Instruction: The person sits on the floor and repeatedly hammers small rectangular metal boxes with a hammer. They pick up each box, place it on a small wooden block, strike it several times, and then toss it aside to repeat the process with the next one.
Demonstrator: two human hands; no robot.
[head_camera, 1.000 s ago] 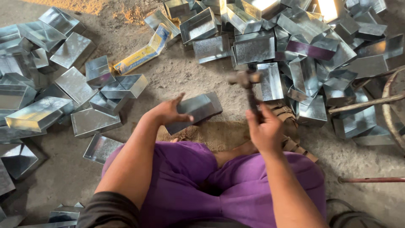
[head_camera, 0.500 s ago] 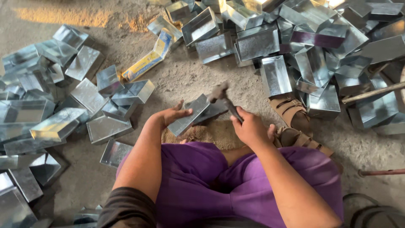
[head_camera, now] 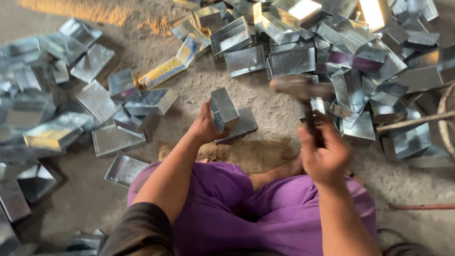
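Observation:
My left hand (head_camera: 204, 127) grips a small shiny sheet-metal box (head_camera: 223, 110), tilted up on its edge over a dark flat block (head_camera: 244, 124) on the sandy floor. My right hand (head_camera: 323, 152) is closed around the handle of a hammer (head_camera: 301, 89), raised and blurred, its head to the right of the box and apart from it. I sit on the ground in purple trousers, knees spread, with the box just beyond them.
Several shiny metal boxes lie heaped at the back and right (head_camera: 294, 59) and scattered at the left (head_camera: 52, 132). A yellow and blue flattened carton (head_camera: 168, 68) lies among them. A thin rod (head_camera: 419, 206) lies at lower right.
The left hand has tipped the metal box from lying flat up onto its edge. The hammer, which was down at the box, has swung up and to the right.

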